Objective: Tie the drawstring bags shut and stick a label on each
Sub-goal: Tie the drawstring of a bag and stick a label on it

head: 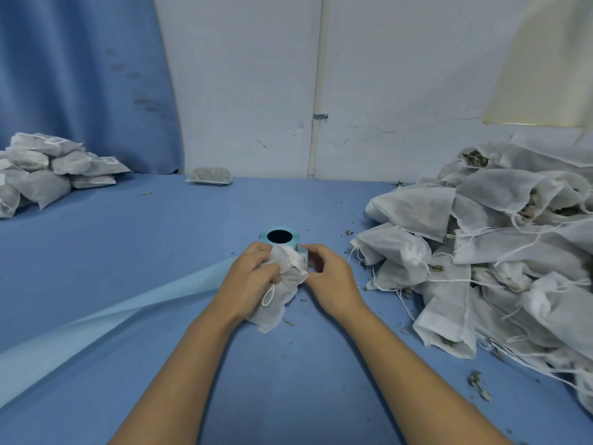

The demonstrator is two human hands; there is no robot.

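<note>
A white drawstring bag [282,300] is held just in front of the label roll [278,236], over the blue table [128,252] — the left hand [252,279] grips its gathered neck, the right hand [332,279] pinches its edge.

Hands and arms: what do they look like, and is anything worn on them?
The left hand and right hand are bare, without gloves. The forearms are bare too as far as the frame's lower edge: no sleeves, and no watch, bracelet or ring shows.
</note>
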